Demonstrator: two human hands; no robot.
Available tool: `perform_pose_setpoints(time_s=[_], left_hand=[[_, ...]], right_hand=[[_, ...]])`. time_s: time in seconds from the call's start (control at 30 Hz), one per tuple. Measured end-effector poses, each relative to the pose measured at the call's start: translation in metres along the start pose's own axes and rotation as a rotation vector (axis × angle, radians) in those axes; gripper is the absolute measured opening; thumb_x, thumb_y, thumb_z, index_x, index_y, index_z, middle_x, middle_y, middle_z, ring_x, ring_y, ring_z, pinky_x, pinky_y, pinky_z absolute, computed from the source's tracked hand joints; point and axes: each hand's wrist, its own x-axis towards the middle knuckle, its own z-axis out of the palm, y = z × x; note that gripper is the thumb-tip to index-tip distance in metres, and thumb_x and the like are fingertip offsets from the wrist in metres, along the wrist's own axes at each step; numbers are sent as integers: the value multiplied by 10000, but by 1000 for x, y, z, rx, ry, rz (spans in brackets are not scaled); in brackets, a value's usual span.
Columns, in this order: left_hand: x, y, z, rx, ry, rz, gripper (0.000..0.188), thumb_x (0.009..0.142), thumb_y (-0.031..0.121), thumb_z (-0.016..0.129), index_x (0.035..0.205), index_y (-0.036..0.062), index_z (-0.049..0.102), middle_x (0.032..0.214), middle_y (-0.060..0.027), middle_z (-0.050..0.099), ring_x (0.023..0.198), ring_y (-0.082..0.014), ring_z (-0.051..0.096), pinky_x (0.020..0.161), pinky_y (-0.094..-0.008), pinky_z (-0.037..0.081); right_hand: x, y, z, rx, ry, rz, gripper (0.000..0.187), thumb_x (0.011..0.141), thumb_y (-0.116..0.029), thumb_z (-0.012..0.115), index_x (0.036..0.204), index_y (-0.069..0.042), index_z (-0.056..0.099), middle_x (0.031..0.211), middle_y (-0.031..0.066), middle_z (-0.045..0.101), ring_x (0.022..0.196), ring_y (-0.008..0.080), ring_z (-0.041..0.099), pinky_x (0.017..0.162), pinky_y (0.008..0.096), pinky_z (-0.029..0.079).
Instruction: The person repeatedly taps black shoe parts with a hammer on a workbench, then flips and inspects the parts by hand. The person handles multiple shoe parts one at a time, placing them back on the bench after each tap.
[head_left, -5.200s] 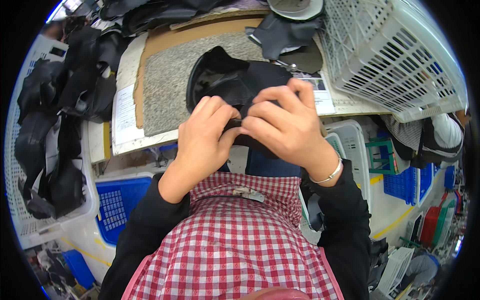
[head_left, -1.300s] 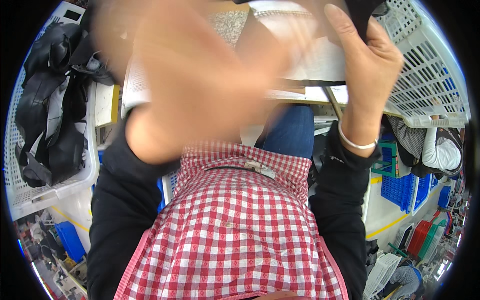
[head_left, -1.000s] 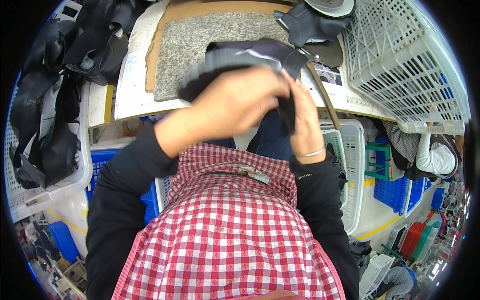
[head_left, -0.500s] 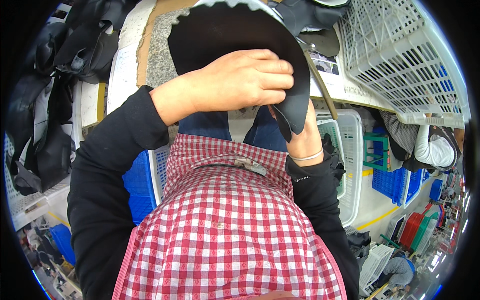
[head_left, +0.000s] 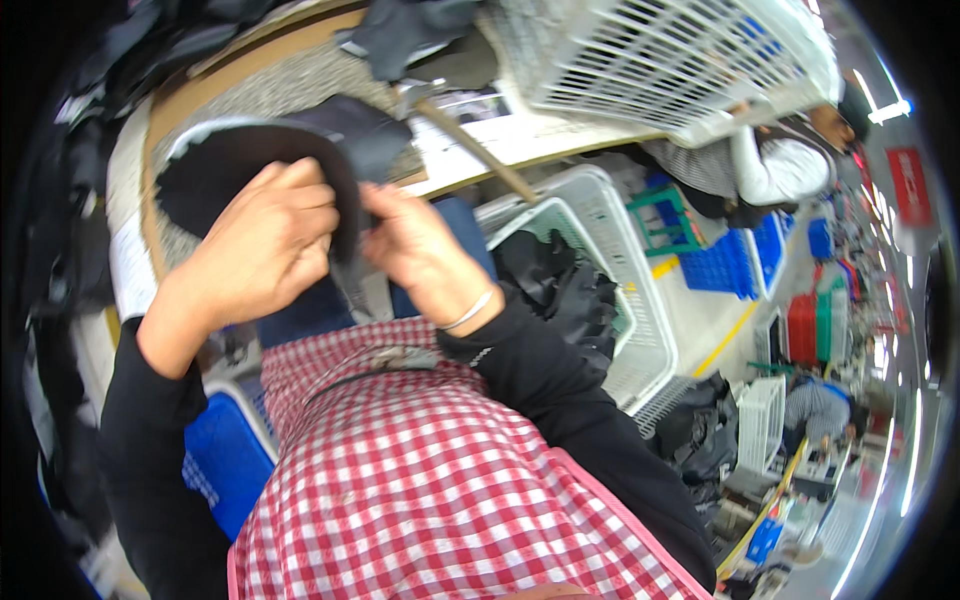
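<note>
A curved black leather piece (head_left: 215, 175) with a pale, jagged far edge is held over the bench, folded over at its right side. My left hand (head_left: 270, 235) is closed on it, with bent fingers pressed along the fold. At the right edge of the piece, my right hand (head_left: 420, 245) has its thumb and fingers pinched together against the rim; motion blurs the fingertips. Another dark piece (head_left: 365, 135) lies on the speckled grey bench slab (head_left: 270, 95) just beyond. A hammer (head_left: 480, 150) rests on the bench, its wooden handle jutting over the front edge.
A white plastic crate (head_left: 690, 70) stands on the bench at the far right. Below, a pale basket (head_left: 640, 330) holds black scraps (head_left: 560, 290). Black pieces (head_left: 60, 250) are heaped at the left. A blue bin (head_left: 225, 465) sits low left. A person (head_left: 770, 165) works beyond the crate.
The view has swung, so the bench and crates appear shifted left. My right hand has come out from beneath the piece to its right edge, and the fold now stands more upright between my hands.
</note>
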Motion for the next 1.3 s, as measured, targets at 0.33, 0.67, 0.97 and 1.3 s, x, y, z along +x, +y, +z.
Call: perform_pose_setpoints(time_s=[0.33, 0.67, 0.97, 1.3], left_hand=[[-12, -5, 35, 417, -19, -53, 296, 784, 86, 684, 1062, 160, 752, 1182, -115, 613, 1191, -319, 532, 1081, -493, 374], [-25, 54, 39, 406, 352, 124, 388, 845, 183, 679, 1230, 185, 724, 1393, -64, 642, 1324, -291, 569, 1106, -478, 456], [-9, -23, 66, -244, 562, -391, 171, 917, 126, 731, 1069, 50, 716, 919, -12, 734, 767, -163, 699, 646, -302, 547], [-20, 1, 179, -2398, 767, -610, 313, 1039, 238, 647, 1301, 66, 649, 1219, -54, 725, 1115, -181, 687, 984, -350, 551]], right_hand=[[4, -3, -5, 82, -151, -82, 120, 960, -253, 767, 987, -163, 693, 899, -55, 723, 736, 59, 657, 581, 199, 470], [-14, -42, 8, -122, -94, -390, 228, 951, -240, 766, 1071, -59, 694, 949, 40, 746, 787, 130, 713, 705, 267, 579], [1, 2, -23, -232, 34, -487, 180, 970, -82, 734, 1124, 10, 744, 1052, 42, 753, 910, 94, 691, 807, 247, 546], [5, 2, -31, -278, -37, -419, 198, 946, -109, 778, 1104, 8, 760, 1021, 30, 759, 884, 81, 683, 815, 236, 541]])
